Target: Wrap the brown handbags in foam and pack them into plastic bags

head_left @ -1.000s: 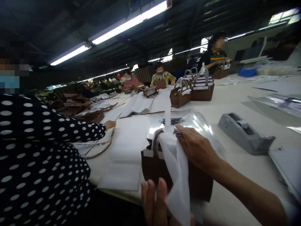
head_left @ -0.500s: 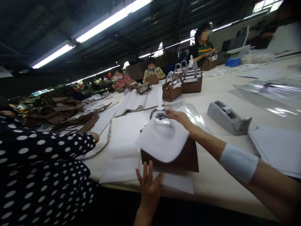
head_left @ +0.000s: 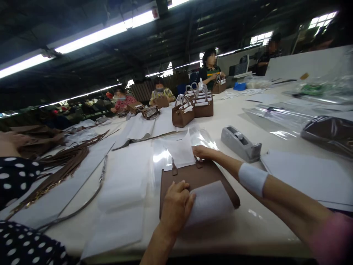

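A brown handbag (head_left: 187, 176) lies flat on the table in front of me, its handle end away from me. My left hand (head_left: 176, 206) rests over its near left part, fingers curled and thumb against the edge of a thin white foam sheet (head_left: 213, 202). That sheet covers the bag's near right part. At the far end, my right hand (head_left: 203, 152) is closed at the handle, beside a white wrapping sheet (head_left: 180, 149) that covers most of it. Its fingertips are partly hidden. Clear plastic (head_left: 160, 158) lies under and beyond the bag.
A grey tape dispenser (head_left: 239, 143) and white sheets (head_left: 303, 176) lie to the right. Foam sheets (head_left: 124, 176) and brown straps (head_left: 63, 162) are on the left, near a co-worker's dotted sleeve (head_left: 19, 176). Finished handbags (head_left: 183, 114) stand farther back, with several people beyond.
The bag now lies more fully exposed, and the foam sheet over its middle has shifted to its near right part. My left hand has moved up onto the bag. The co-worker's arm has moved left.
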A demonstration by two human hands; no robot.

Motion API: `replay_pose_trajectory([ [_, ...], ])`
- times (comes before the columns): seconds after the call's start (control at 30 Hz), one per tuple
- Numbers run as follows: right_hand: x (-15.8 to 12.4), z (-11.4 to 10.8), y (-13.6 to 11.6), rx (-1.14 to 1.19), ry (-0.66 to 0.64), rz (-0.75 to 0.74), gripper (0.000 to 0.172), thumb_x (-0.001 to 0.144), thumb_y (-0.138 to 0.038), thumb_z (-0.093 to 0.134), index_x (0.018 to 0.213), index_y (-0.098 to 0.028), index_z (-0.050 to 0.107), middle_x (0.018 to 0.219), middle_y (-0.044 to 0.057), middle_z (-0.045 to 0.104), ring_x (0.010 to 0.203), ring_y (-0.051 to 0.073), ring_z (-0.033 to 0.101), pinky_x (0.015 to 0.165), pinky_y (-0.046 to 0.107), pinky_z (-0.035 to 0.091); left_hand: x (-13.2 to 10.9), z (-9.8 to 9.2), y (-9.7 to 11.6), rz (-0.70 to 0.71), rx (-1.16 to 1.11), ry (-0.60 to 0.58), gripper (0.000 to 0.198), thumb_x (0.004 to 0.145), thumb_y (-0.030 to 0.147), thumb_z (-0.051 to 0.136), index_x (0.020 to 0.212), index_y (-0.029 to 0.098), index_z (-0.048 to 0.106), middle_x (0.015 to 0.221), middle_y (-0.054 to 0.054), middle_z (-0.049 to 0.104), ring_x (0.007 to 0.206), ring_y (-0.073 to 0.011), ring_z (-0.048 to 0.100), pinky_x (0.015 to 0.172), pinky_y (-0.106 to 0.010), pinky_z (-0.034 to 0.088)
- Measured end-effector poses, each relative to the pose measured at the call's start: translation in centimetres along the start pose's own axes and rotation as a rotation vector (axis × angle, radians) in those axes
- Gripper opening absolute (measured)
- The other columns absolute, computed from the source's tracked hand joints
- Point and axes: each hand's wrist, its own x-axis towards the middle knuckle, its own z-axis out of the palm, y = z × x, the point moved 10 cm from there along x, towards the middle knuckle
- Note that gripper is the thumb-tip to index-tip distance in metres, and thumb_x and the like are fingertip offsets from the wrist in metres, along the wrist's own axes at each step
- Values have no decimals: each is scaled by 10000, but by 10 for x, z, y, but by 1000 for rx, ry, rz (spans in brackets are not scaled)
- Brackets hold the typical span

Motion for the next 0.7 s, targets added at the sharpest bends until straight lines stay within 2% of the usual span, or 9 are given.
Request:
replay_pose_trajectory([
  [0.1, -56, -28, -16, -22, 202, -76, 308, 907, -233, 324, 1065, -117, 561, 1009, 122, 610, 972, 206, 559, 847, 336, 430, 4, 7, -14, -67, -32, -48, 241, 808, 224, 517, 574, 170, 528, 949, -50, 643, 965, -216, 589, 909, -465, 434],
  [0.13, -85, -36, -42, -12, 300, -299, 276, 898, -233, 356, 1023, -133, 581, 993, 103, 621, 951, 183, 568, 847, 314, 438, 3, 7, -15, -72, -33, -52, 233, 806, 225, 520, 579, 173, 531, 950, -47, 641, 964, -216, 587, 906, -459, 436],
  [0.2, -145, -25, -83, -31, 304, -688, 211, 849, -220, 476, 1010, -142, 589, 969, 65, 640, 969, 171, 562, 888, 302, 432, 5, 4, -14, -58, -37, -66, 199, 805, 227, 524, 612, 179, 543, 925, -41, 640, 946, -205, 591, 878, -413, 459],
  [0.3, -181, 1, -92, -117, 224, -732, 320, 822, -267, 534, 1084, -89, 570, 1094, 92, 603, 1076, 204, 514, 961, 317, 404, 36, -23, -15, -20, 31, 45, 112, 809, 284, 531, 810, 180, 572, 1007, -64, 611, 983, -200, 565, 874, -373, 448],
  [0.4, -178, 17, -87, -139, 87, -689, 421, 831, -352, 515, 1161, -92, 535, 1184, 99, 551, 1123, 216, 485, 980, 333, 400, 111, -63, -31, -73, 279, 224, 471, 777, 501, 524, 1053, 120, 525, 1170, -159, 528, 1137, -300, 447, 965, -509, 297],
  [0.5, -170, 22, -76, -117, -22, -647, 473, 836, -359, 511, 1235, -107, 474, 1258, 94, 491, 1162, 211, 450, 1001, 338, 378, 197, -28, -46, -89, 329, -226, 507, 752, 573, 498, 860, 90, 606, 852, -147, 639, 892, -299, 579, 811, -438, 411],
  [0.57, -168, 27, -68, -85, -52, -616, 440, 859, -316, 481, 1246, -108, 457, 1267, 90, 482, 1179, 197, 428, 1018, 332, 353, 219, -4, -34, -7, 286, -407, 408, 757, 508, 524, 690, 118, 619, 645, -73, 623, 697, -226, 602, 687, -320, 447],
  [0.63, -168, 33, -62, -43, -49, -600, 407, 877, -298, 449, 1236, -108, 460, 1257, 87, 491, 1188, 189, 410, 1027, 327, 333, 206, 15, -12, 97, 229, -498, 383, 820, 444, 458, 633, 147, 613, 575, -19, 596, 618, -162, 586, 629, -243, 438],
  [0.7, -168, 37, -58, 2, -16, -593, 394, 876, -309, 448, 1215, -111, 475, 1241, 90, 502, 1192, 191, 400, 1026, 327, 326, 165, 30, 12, 214, 171, -535, 391, 886, 390, 344, 734, 175, 633, 652, 0, 626, 650, -131, 592, 642, -212, 443],
])
